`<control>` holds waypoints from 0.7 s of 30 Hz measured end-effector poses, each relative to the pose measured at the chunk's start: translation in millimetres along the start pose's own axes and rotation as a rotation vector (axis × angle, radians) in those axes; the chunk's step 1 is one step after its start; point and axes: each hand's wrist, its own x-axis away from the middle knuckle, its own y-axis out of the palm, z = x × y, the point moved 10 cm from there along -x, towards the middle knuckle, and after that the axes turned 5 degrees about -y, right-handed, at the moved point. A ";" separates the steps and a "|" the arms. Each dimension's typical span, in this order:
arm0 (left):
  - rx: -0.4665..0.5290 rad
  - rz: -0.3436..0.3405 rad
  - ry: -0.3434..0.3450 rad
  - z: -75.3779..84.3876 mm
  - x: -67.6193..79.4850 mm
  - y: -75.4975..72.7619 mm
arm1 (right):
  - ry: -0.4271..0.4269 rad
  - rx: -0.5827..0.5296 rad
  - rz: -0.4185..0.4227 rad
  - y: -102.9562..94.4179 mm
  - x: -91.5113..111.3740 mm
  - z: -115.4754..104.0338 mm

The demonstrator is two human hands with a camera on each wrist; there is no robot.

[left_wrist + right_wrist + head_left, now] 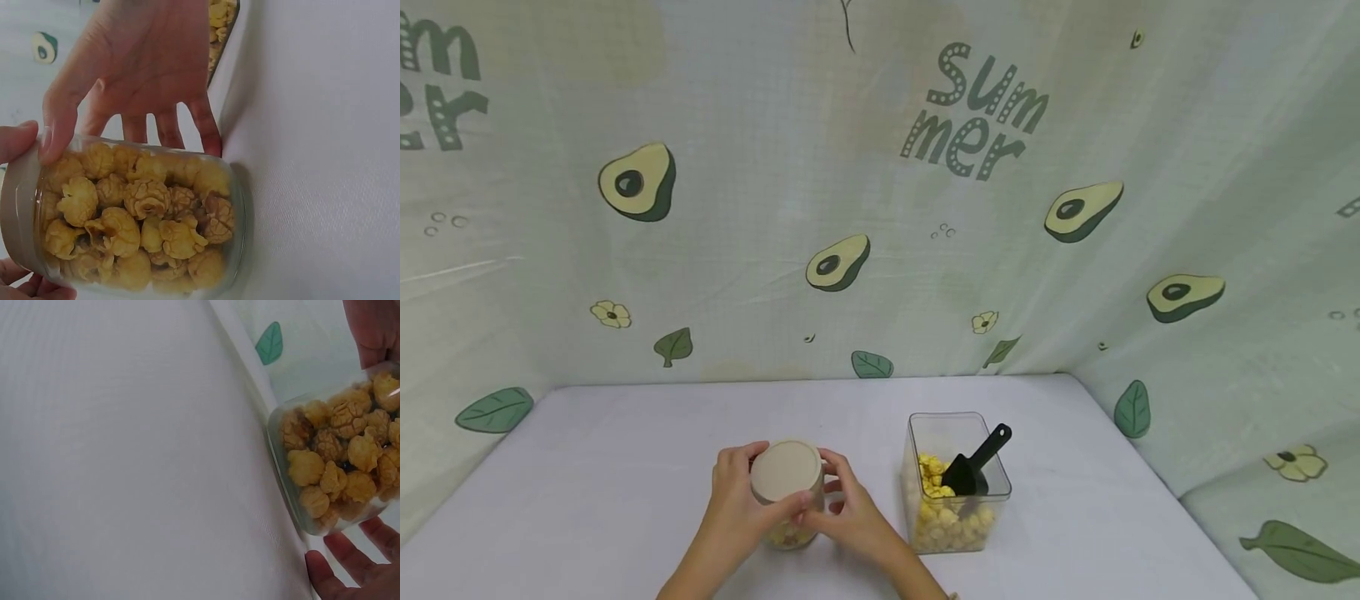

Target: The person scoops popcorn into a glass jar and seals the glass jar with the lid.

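Note:
A clear glass jar (144, 219) full of caramel popcorn stands upright on the white table, its beige lid (786, 472) on top. My left hand (737, 493) grips the lid from the left, thumb across the front and fingers at the far side. From the right, my right hand (857, 515) holds the jar; in the left wrist view its thumb lies along the glass just below the lid and its fingers spread behind the jar. The right wrist view shows the jar's base (289, 478) at the table, with fingers (350, 556) beside it.
To the right stands a clear square container (925, 537) partly filled with popcorn. A black scoop (977, 462) leans in it, handle above the rim. Behind the white table (625, 467) hangs a curtain (737, 167) printed with avocados and leaves.

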 end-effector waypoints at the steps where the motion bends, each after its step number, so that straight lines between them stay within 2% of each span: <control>1: 0.000 0.007 0.013 0.1 0.1 -0.5 | -0.001 -0.001 -0.001 0.5 -0.3 0.0; 8: -0.016 0.048 0.157 5.5 -3.0 -4.9 | -0.012 0.003 0.010 0.0 -1.0 -0.9; 14: 0.018 -0.008 0.176 1.0 -7.5 -5.2 | -0.015 -0.004 -0.009 1.1 -0.3 -2.3; 21: 0.103 -0.071 0.249 -2.4 -11.8 -2.5 | -0.010 0.002 -0.019 0.5 0.4 -2.7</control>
